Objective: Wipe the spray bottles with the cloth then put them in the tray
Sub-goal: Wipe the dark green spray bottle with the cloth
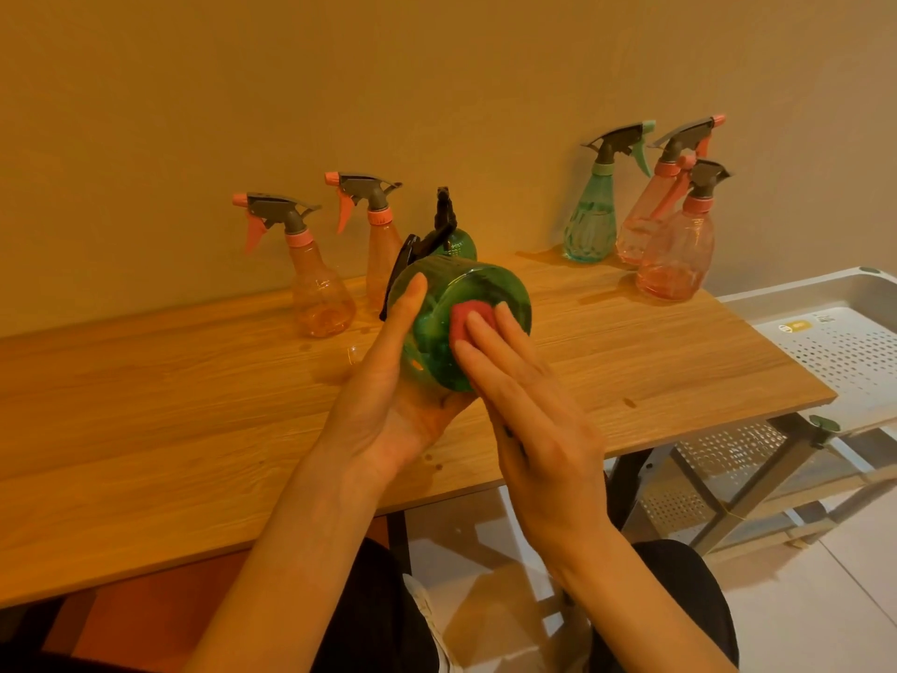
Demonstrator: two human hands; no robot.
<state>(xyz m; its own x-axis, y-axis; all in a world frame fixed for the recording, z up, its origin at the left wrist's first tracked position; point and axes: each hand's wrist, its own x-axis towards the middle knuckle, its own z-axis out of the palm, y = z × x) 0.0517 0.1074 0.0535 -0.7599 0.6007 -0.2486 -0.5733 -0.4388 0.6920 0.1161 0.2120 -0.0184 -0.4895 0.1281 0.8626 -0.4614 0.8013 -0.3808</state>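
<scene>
My left hand (388,395) holds a dark green spray bottle (490,296) tipped on its side, its round base facing me and its black trigger pointing away. My right hand (529,405) presses a small red cloth (468,320) against that base with straight fingers. The white perforated tray (825,332) stands off the table's right end. On the wooden table (194,405) stand two orange bottles (318,289) at the back left, another green bottle (454,235) behind the held one, and a teal bottle (589,221) with two pink bottles (677,250) at the back right.
A beige wall runs right behind the bottles. The tray is the top shelf of a rack with lower perforated shelves (718,459) beside the table's metal leg. My dark-clothed knees (679,599) are below the table's near edge, over a white tiled floor.
</scene>
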